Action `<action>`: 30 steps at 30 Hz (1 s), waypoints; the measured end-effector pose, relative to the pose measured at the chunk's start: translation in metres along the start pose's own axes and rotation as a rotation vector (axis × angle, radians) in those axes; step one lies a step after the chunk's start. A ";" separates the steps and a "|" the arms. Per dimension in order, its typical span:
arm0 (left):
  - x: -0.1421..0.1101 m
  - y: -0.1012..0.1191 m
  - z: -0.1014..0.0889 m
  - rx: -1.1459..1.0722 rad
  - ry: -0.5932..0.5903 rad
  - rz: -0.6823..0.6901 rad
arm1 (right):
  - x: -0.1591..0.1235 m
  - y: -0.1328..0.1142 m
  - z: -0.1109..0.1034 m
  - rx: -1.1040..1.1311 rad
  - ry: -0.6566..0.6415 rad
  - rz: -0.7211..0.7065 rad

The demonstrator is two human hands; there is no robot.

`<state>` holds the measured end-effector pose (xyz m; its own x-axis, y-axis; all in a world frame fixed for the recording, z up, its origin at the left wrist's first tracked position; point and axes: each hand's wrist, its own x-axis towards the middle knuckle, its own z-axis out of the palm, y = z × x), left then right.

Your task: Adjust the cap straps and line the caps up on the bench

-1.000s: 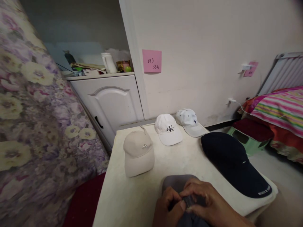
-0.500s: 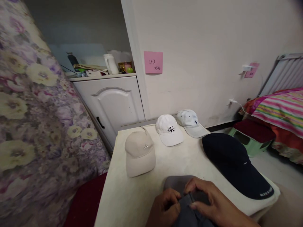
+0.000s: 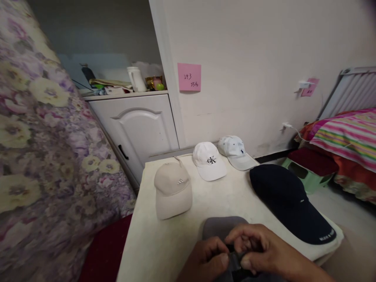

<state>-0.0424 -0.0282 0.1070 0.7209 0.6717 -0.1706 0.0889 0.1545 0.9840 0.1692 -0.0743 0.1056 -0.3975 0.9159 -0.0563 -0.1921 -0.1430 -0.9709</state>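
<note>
A dark grey cap (image 3: 221,227) lies at the near edge of the table, its brim pointing away from me. My left hand (image 3: 207,258) pinches the cap's strap from the left, thumb and fingers together. From the right, my right hand (image 3: 258,248) grips the same strap at its dark fastening, fingers curled. The two hands nearly meet over the strap, and they hide much of the cap's crown. Left of them sits a beige cap (image 3: 172,192); to their right is a navy cap (image 3: 282,196) with a long brim.
A white cap (image 3: 209,161) and a pale blue cap (image 3: 235,152) stand at the back of the cloth-covered table (image 3: 138,243). Behind is a white cabinet (image 3: 138,129). A floral curtain (image 3: 58,156) hangs at left; a green stool (image 3: 311,168) stands at right.
My fingers have shifted on the strap. The right hand has moved slightly right and its fingers curl more, and a dark fastening now shows between the hands. The other caps stay put.
</note>
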 end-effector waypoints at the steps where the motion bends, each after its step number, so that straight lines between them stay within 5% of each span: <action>1: -0.001 0.001 0.000 0.002 -0.008 -0.002 | 0.000 0.000 -0.001 0.036 -0.024 0.001; 6: -0.005 0.007 -0.003 -0.009 -0.050 0.053 | 0.003 0.000 -0.003 0.162 -0.024 0.013; 9: -0.006 0.013 -0.003 0.052 0.022 0.044 | 0.004 -0.002 -0.003 0.200 -0.027 0.030; 19: -0.001 0.003 -0.007 -0.060 0.017 0.007 | 0.002 -0.004 -0.003 0.079 0.001 0.038; 30: 0.000 0.011 -0.001 0.118 0.035 0.008 | 0.002 -0.006 -0.004 -0.017 0.008 0.044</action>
<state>-0.0419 -0.0261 0.1182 0.6979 0.6976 -0.1622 0.1649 0.0639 0.9842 0.1731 -0.0705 0.1104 -0.3980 0.9118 -0.1013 -0.1591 -0.1773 -0.9712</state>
